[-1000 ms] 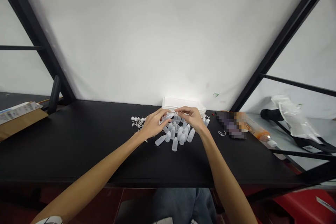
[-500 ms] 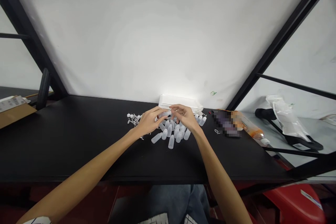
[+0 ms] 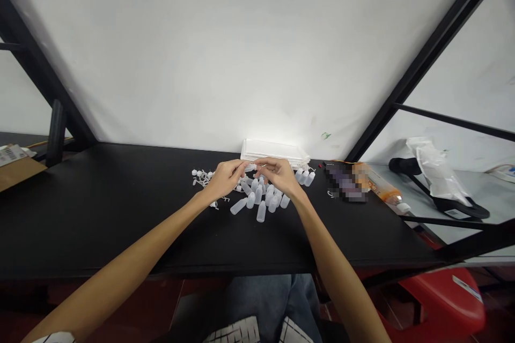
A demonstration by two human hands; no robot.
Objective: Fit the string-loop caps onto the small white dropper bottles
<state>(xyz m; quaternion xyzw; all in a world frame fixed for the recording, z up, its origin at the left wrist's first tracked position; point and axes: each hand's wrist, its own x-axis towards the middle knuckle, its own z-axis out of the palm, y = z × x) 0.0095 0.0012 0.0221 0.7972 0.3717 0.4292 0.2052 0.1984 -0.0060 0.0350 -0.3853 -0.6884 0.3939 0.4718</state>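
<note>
A small translucent plastic bottle [image 3: 251, 167] lies sideways between my hands, above the pile. My left hand [image 3: 227, 177] is closed on one end, thumb and fingers pinching it. Curled round the opposite end are the fingertips of my right hand [image 3: 279, 176]; whether a cap is there is hidden. Below my hands, several similar squeeze bottles [image 3: 261, 211] stand or lie in a loose cluster on the black table [image 3: 132, 209]. White caps with thin loop straps [image 3: 203, 176] are heaped beside my left hand. Other bottles [image 3: 309, 178] stand to the right of my right hand.
A stack of white trays or boxes [image 3: 276, 149] sits against the wall behind my hands. To the right lie a pixelated dark object [image 3: 346, 182] and an orange-labelled drink bottle [image 3: 382, 187]. Cardboard [image 3: 20, 171] is at far left, and black frame bars [image 3: 418, 69] flank the table.
The camera view has shifted slightly. My left hand has drawn back a little to the left, and the bottle shows more clearly between both hands.
</note>
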